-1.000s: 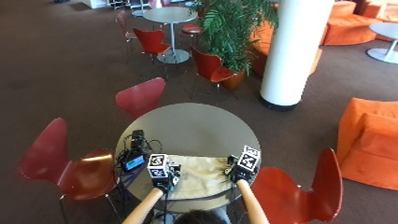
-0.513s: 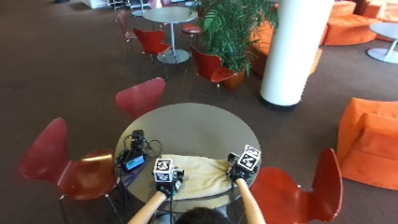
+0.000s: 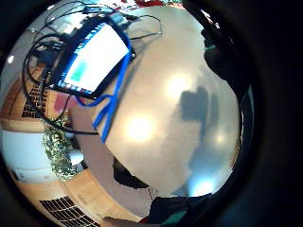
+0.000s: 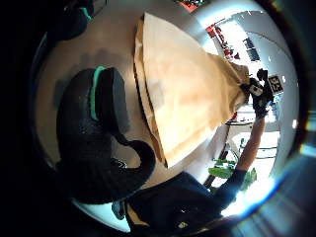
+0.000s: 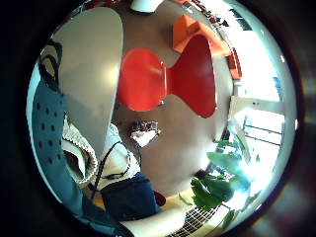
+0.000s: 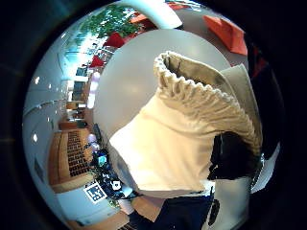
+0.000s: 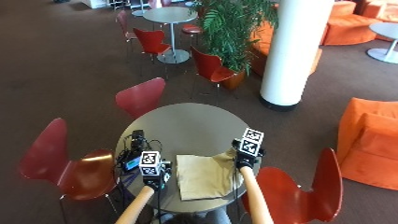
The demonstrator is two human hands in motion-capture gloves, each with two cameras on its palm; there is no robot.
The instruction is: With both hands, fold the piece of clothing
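Now the tan piece of clothing [image 7: 202, 176] lies folded on the round tabletop [image 7: 180, 126] near the person's edge. The right hand [image 7: 244, 161] pinches its ribbed corner, lifting it. The left hand [image 7: 155, 179] hovers just beside the cloth, its grip loosely curled on nothing. A small device [image 7: 131, 161] with cables sits at the tabletop's left.

- I can make out no words, brand names or signs anywhere around me
- The lit screen of the device [image 3: 92, 54] beside my left hand shows only pale and green blocks, with nothing on it I can read
- My garment [image 7: 202, 175] carries no label I can see
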